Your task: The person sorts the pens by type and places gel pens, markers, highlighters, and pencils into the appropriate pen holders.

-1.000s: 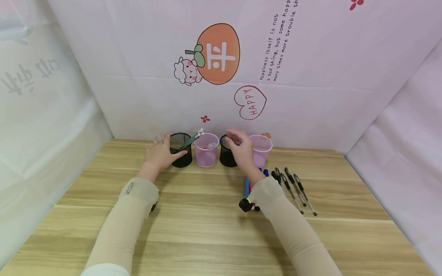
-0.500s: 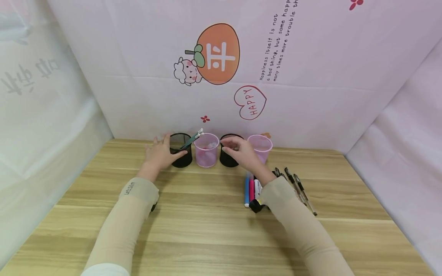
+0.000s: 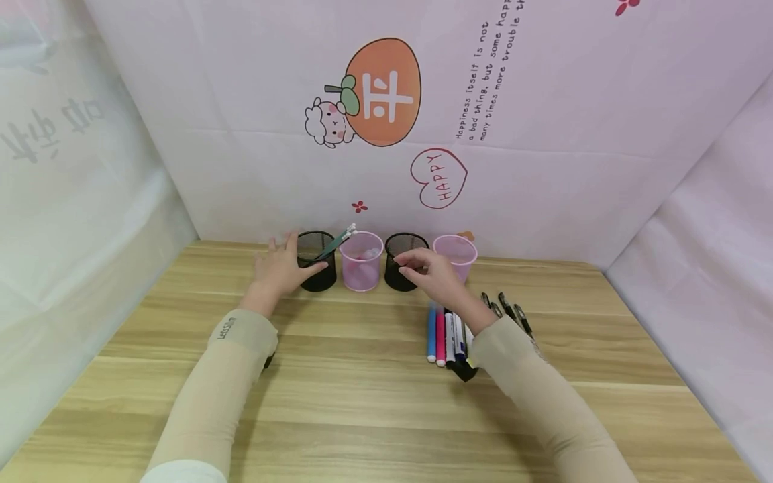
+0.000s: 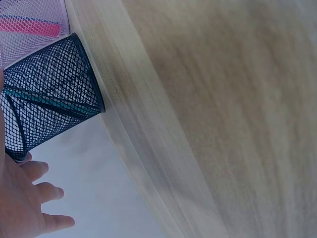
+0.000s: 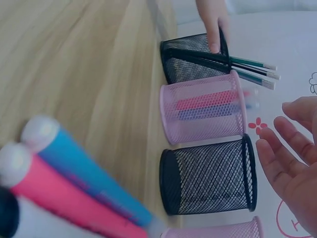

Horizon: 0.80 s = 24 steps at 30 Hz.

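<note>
My left hand (image 3: pixel 278 270) holds the leftmost black mesh pen holder (image 3: pixel 319 276), its thumb across the front; the other fingers stretch past it in the left wrist view. Several green pencils with white ends (image 3: pixel 338 243) lean inside that holder. Beside it stands a pink mesh pen holder (image 3: pixel 361 274) with pink and blue pens (image 5: pixel 208 100) in it. My right hand (image 3: pixel 436 274) hovers with loosely bent fingers and nothing held, in front of the second black mesh pen holder (image 5: pixel 210 176). Another pink pen holder (image 3: pixel 455 249) stands at the right end of the row, partly hidden by that hand.
Blue and pink markers (image 3: pixel 440 339) and white-barrelled markers (image 3: pixel 453 335) lie below my right wrist. Several black-capped pens (image 3: pixel 507 305) lie farther right, partly covered by the sleeve. A printed cloth wall (image 3: pixel 266 188) rises right behind the holders.
My right hand has come back from above the second black holder toward me and slightly to the right, showing more of the holder and markers. The left hand stays in place.
</note>
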Tool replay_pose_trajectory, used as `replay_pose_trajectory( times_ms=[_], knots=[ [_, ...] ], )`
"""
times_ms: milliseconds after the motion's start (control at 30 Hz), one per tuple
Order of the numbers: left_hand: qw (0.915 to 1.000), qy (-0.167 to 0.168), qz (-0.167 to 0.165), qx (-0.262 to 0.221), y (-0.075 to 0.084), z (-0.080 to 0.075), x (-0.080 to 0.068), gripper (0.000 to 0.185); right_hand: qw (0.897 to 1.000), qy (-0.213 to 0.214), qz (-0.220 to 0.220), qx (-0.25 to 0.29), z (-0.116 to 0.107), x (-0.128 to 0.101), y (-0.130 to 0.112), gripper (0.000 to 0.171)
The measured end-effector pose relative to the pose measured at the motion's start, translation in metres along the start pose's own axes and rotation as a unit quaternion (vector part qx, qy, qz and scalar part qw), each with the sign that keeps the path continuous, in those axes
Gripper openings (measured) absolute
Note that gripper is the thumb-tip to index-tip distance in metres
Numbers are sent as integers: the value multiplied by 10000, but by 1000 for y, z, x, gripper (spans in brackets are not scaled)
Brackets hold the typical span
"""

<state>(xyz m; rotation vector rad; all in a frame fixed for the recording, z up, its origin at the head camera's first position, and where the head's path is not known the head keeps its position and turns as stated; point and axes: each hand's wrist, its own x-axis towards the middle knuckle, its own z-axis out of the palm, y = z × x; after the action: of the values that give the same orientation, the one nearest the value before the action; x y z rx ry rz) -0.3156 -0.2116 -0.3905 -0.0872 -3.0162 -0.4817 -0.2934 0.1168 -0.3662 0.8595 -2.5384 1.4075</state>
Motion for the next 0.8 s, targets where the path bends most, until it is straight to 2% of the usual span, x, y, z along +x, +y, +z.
replay_pose_trajectory(
  times_ms=[233, 467, 800],
  knots=[
    [10000, -14, -6, -15, 0, -4, 0, 106, 9992, -223, 30, -317, -2, -11, 6, 20],
    [10000, 35, 13, -16, 1, -7, -1, 104, 9986, -369, 12, -379, -3, -18, 12, 20],
    [10000, -3, 30, 70, 3, -4, -3, 106, 9963, -491, 479, -526, -11, -30, 24, 22]
  ],
)
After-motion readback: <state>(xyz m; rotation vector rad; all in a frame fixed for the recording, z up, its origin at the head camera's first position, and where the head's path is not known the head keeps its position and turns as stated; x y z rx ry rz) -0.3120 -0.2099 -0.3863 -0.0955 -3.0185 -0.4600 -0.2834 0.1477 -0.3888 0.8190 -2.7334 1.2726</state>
